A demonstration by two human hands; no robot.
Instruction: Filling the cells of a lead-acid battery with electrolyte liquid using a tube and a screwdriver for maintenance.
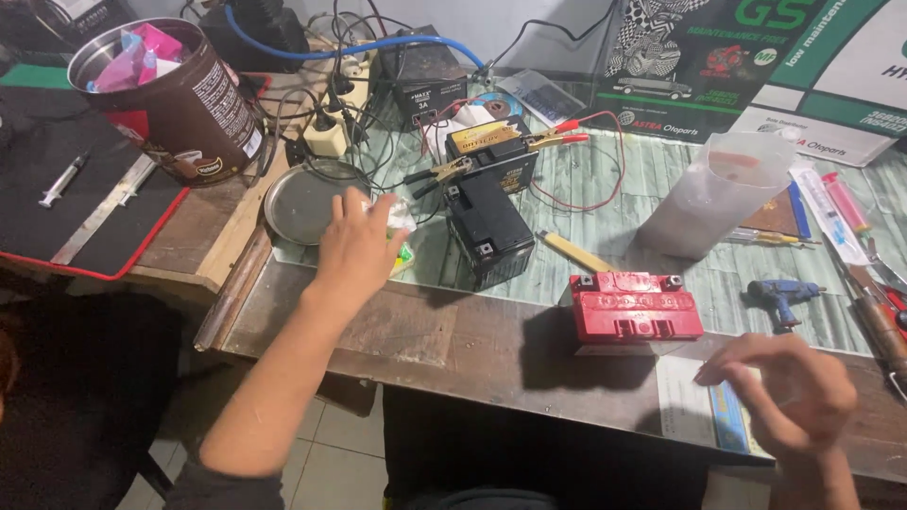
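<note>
Reaching with the left hand [354, 247] toward a small crinkled clear plastic wrapper [401, 215] with a green bit beneath, left of centre on the table [453, 349]; fingers loosely curled over it, touching, though a firm hold cannot be told. Resting just beside a round grey metal dish [304, 203] and left of a black box-shaped battery [488, 229]. Hovering at lower right, the right hand [792, 389], fingers bent and half closed, pinching nothing that can be made out, poised over a white paper card with a blue strip [701, 413] lying flat at the table's near edge.

Judged as a gathering step: small wrapper being picked up, card being handled. Calling next for a closing pinch on the thin, slippery film without knocking the clip leads near it.

Standing just behind the card, a red rectangular battery [634, 307]. Sitting behind the black one, a second black battery with a yellow label [493, 148], red and black clips attached. Placed at upper left, a brown cylindrical tin [189, 109] with a pale label band, pink packets inside. Leaning at upper right, a green, black and white printed poster [746, 57]. Standing right of centre, a translucent plastic jug [718, 194].
</note>
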